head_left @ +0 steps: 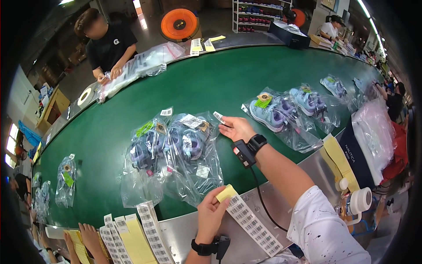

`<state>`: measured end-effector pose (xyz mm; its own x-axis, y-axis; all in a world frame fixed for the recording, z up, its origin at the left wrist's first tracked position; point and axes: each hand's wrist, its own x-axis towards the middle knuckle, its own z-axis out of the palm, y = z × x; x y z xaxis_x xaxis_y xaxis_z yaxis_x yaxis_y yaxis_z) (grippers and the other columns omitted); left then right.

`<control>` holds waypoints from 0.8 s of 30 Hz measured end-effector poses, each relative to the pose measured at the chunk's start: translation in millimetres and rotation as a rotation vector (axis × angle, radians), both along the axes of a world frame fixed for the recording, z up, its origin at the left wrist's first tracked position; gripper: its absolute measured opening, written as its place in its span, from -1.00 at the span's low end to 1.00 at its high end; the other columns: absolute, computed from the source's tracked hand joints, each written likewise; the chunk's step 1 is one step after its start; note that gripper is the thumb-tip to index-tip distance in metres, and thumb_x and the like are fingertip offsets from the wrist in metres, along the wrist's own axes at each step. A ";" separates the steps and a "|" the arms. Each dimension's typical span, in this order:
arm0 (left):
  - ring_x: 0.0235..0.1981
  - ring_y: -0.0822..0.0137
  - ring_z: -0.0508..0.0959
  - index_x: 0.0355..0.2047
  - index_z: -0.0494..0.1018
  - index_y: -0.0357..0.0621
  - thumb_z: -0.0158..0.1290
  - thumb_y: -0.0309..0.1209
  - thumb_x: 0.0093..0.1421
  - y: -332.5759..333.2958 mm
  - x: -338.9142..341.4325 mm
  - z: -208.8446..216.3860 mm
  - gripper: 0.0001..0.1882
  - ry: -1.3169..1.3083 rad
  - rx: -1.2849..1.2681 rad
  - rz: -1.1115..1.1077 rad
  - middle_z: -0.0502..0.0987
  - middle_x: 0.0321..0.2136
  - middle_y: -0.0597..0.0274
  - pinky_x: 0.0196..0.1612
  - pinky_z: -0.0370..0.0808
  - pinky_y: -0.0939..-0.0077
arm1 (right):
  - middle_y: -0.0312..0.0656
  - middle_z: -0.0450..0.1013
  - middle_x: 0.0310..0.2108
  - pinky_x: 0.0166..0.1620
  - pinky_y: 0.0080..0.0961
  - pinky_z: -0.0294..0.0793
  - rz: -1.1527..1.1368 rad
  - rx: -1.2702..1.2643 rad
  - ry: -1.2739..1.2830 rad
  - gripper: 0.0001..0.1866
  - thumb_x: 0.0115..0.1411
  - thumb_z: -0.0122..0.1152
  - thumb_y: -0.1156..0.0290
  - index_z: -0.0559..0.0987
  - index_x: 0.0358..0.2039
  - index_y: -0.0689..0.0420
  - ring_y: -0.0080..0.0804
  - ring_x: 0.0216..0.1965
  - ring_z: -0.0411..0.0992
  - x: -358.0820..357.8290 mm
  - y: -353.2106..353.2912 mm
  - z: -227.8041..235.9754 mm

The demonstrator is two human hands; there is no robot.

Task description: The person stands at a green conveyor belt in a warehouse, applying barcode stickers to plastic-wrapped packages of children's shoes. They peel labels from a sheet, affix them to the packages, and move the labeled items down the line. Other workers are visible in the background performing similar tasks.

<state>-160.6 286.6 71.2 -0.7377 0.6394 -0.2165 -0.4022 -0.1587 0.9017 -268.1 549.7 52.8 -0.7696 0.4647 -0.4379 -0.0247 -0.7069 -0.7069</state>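
Note:
My left hand (210,214) pinches the yellow backing end of a strip of barcode labels (254,225), which slants down over the metal table edge. Between the thumb and fingers of my right hand (237,129) is one small white barcode label (219,117), held above the green belt. Just left of that hand lie two clear plastic bags of light-blue shoes, a nearer-to-me right bag (193,145) and a left bag (141,152) beside it, partly overlapping. White labels show on both bags. A dark device and a watch are strapped to my right wrist.
More bagged shoes (268,110) lie on the green belt (202,79) to the right, and another bag (66,180) far left. Label strips (154,233) rest by the near edge, beside a co-worker's hands (90,240). A bottle (354,202) and dark box (358,149) stand right.

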 end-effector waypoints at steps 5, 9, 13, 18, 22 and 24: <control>-0.13 0.42 0.51 0.03 0.32 -0.39 0.04 -0.61 0.18 4.1 4.1 0.7 -0.61 -0.024 -0.016 -0.004 0.50 -0.12 0.06 -0.08 0.45 0.63 | -0.12 0.44 -0.27 -0.20 -0.37 0.51 0.057 0.034 -0.024 -0.80 0.11 0.20 0.49 0.45 -0.28 0.28 -0.29 -0.27 0.46 -1.7 6.2 -12.8; -0.14 0.43 0.51 0.03 0.33 -0.39 0.02 -0.61 0.19 10.7 8.0 0.1 -0.63 -0.008 -0.025 -0.006 0.50 -0.13 0.07 -0.08 0.44 0.63 | -0.14 0.48 -0.35 -0.31 -0.41 0.51 0.043 0.119 -0.084 -0.87 0.09 0.19 0.52 0.46 -0.35 0.24 -0.36 -0.38 0.48 -8.5 8.1 -12.5; -0.15 0.45 0.51 0.01 0.35 -0.38 0.00 -0.60 0.21 16.3 6.5 6.1 -0.66 0.004 -0.057 -0.023 0.51 -0.14 0.08 -0.08 0.43 0.65 | -0.19 0.45 -0.48 -0.47 -0.51 0.47 -0.030 0.224 -0.172 -0.88 0.03 0.22 0.57 0.43 -0.46 0.20 -0.44 -0.49 0.44 -20.0 2.7 -6.4; -0.23 0.47 0.53 0.01 0.36 -0.34 0.02 -0.57 0.20 18.4 2.2 1.0 -0.65 -0.008 0.016 -0.004 0.53 -0.19 0.13 -0.15 0.47 0.64 | -0.17 0.40 -0.55 -0.52 -0.52 0.45 -0.019 0.327 -0.212 -0.86 -0.01 0.21 0.62 0.40 -0.54 0.19 -0.43 -0.56 0.40 -24.9 -7.5 1.0; -0.26 0.51 0.52 0.01 0.39 -0.21 0.02 -0.53 0.20 -4.5 0.1 -22.1 -0.66 0.140 -0.178 -0.058 0.54 -0.21 0.22 -0.18 0.48 0.61 | -0.12 0.36 -0.38 -0.15 -0.23 0.52 0.221 0.455 -0.118 -0.23 0.07 0.05 0.69 -0.04 0.25 0.07 -0.36 -0.35 0.42 -7.0 4.4 -6.6; -0.28 0.54 0.51 0.01 0.39 -0.18 0.03 -0.46 0.21 -7.5 0.8 -15.0 -0.66 0.184 -0.129 -0.022 0.54 -0.26 0.27 -0.18 0.47 0.58 | -0.08 0.41 -0.27 -0.14 -0.31 0.53 0.298 0.499 -0.113 -0.25 0.06 0.09 0.65 0.02 0.25 0.06 -0.32 -0.28 0.46 -4.4 10.2 -10.9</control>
<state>-159.9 279.1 56.1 -0.7584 0.6317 -0.1609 -0.2313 -0.0299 0.9724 -272.5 559.9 42.0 -0.8597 0.4068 -0.3090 0.2187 -0.2535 -0.9423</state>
